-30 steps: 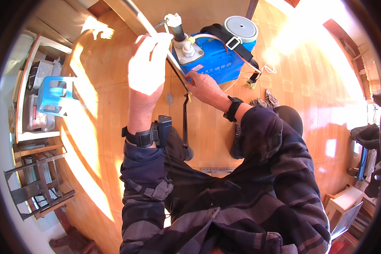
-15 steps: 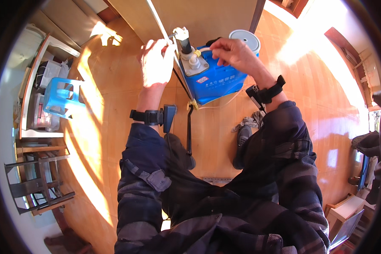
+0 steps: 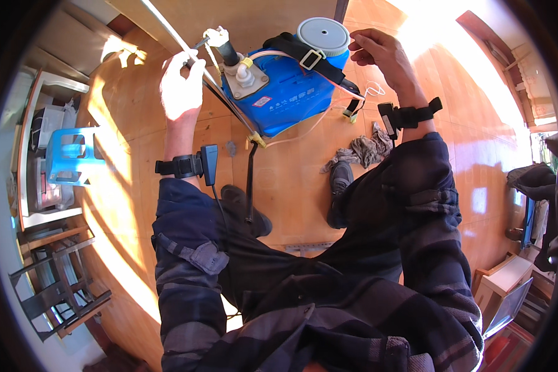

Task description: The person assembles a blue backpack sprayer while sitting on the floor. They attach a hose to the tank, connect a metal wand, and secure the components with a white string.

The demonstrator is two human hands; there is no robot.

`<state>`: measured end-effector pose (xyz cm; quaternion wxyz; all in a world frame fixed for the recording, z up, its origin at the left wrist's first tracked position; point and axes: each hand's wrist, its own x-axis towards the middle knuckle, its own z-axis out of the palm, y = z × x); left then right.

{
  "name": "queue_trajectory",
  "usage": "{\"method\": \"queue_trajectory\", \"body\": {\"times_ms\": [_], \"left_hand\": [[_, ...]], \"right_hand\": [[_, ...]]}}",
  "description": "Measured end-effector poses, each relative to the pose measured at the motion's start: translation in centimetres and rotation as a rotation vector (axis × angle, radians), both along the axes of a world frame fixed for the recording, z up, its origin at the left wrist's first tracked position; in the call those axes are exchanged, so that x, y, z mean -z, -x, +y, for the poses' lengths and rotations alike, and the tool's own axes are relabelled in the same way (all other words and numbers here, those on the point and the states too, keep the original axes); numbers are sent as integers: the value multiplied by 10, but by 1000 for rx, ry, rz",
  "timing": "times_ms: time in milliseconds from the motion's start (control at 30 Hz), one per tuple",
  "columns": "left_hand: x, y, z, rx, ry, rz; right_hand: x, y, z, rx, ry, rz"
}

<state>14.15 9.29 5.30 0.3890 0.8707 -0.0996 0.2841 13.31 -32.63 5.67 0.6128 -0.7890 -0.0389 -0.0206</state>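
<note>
A blue backpack sprayer (image 3: 285, 102) stands on the floor ahead of me. It has a round grey lid (image 3: 323, 35), a black shoulder strap (image 3: 291, 44) with a buckle, and a white pump fitting (image 3: 245, 77) with a black upright tube. Along its left side slants a long thin metal spray wand (image 3: 167, 26). The fingers of my left hand (image 3: 181, 90) close around the wand, beside the dark lever by the tube top. Just right of the lid, my right hand (image 3: 385, 59) is raised with loosely bent fingers apart, nothing visible in them.
A grey rag (image 3: 362, 152) lies by my right shoe (image 3: 340, 180). A pale hose (image 3: 319, 121) loops beside the sprayer. Leftward are a blue plastic stool (image 3: 74, 152), a white-edged shelf unit (image 3: 34, 124) and a dark metal frame (image 3: 58, 291). A wooden cabinet (image 3: 505, 276) stands at right.
My right hand has moved away from the strap and hose to the right of the lid, uncovering the strap and buckle. The sprayer and left hand appear further left as the view shifts.
</note>
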Motion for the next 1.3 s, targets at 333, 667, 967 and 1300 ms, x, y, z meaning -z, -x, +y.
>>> {"method": "queue_trajectory", "body": {"times_ms": [333,667,967,1300], "left_hand": [[13,-11,5,37,146,-96],[14,-13,6,-19,120,133],[11,-21,13,150,346,93],[-9,-28,9,168,297,-71]], "right_hand": [[3,9,-18,4,-54,1],[11,14,-39,112,-46,-10],[22,11,-15,55,118,98],[20,20,104,-275,100,96]]}}
